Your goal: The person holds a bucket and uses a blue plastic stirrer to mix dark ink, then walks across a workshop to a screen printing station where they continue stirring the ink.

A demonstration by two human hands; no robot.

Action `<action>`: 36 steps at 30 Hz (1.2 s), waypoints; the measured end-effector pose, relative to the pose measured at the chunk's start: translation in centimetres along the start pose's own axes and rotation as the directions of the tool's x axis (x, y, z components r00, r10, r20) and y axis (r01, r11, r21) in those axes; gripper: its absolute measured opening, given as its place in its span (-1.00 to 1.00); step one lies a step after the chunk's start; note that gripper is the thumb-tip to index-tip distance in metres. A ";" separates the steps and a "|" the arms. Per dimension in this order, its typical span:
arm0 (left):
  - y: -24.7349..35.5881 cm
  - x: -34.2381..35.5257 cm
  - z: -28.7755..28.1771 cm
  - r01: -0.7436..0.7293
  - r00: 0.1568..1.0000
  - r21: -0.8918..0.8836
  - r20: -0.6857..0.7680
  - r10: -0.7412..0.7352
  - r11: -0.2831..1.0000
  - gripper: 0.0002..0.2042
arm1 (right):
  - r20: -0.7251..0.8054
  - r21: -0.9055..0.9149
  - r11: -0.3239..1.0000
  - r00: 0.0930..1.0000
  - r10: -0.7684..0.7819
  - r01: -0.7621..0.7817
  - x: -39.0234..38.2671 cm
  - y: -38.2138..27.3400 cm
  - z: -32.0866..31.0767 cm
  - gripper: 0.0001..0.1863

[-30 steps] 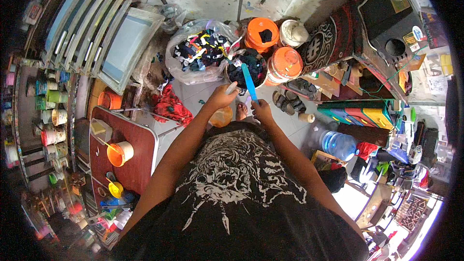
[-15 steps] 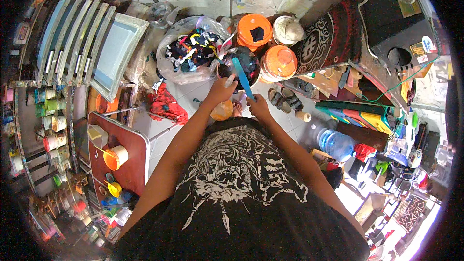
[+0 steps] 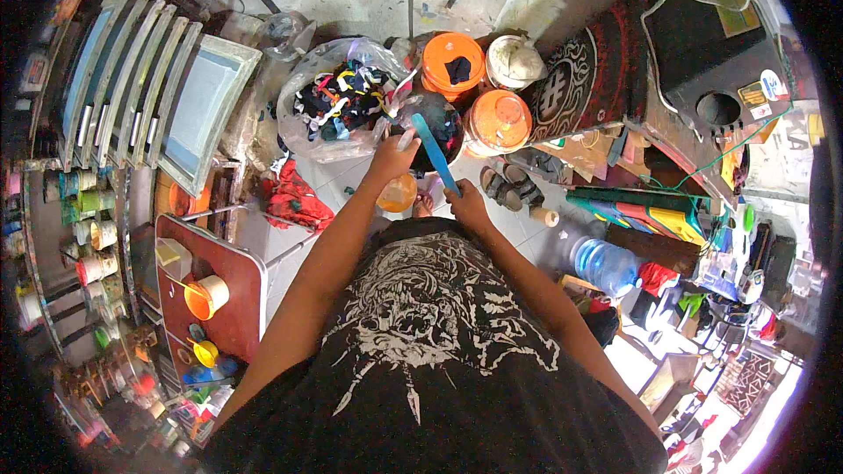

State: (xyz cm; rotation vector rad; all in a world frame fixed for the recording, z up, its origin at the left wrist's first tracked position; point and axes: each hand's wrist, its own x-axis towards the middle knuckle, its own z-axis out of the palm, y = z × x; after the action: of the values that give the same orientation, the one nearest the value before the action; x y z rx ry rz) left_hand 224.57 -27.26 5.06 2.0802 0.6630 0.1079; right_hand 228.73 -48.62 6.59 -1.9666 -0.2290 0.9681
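My right hand is closed around the lower end of a long, flat blue spatula, which slants up and to the left. My left hand is closed on a small pale strip whose kind I cannot make out, beside the spatula's upper part. Beyond both hands stands a dark round bucket, its contents dark and partly hidden by the spatula. Under my left wrist shows a translucent tub with an orange tint, partly covered by the forearm.
A clear plastic bag of fabric scraps stands beyond my left hand. Lidded orange buckets and a white bucket stand at the far right. Sandals, a red cloth, a water jug and a red-brown table lie around me.
The view has shifted slightly. The blue spatula's upper end has moved down and left a little. Both hands keep their holds, and the left hand has shifted slightly left.
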 end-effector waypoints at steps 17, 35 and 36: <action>1.4 -0.9 0.3 0.074 0.987 -0.084 0.148 -0.061 0.994 -0.55 | -0.233 -0.600 0.782 0.898 -0.372 0.168 1.6 0.1 -0.9 -0.61; -1.1 -0.8 0.7 -0.137 0.985 -0.066 0.096 0.143 0.988 -0.46 | -0.243 -0.636 0.750 0.874 -0.420 0.183 2.7 1.3 -1.2 -0.58; -1.7 -1.4 0.8 -0.228 0.974 -0.094 -0.007 0.228 0.969 -0.46 | -0.204 -0.660 0.712 0.855 -0.476 0.239 3.4 2.0 -1.1 -0.58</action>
State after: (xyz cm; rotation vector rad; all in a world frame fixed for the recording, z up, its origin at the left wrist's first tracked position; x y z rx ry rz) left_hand 222.94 -27.75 3.46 2.0581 0.4055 0.2605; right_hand 231.37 -48.74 3.48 -2.5149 -0.7784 0.2472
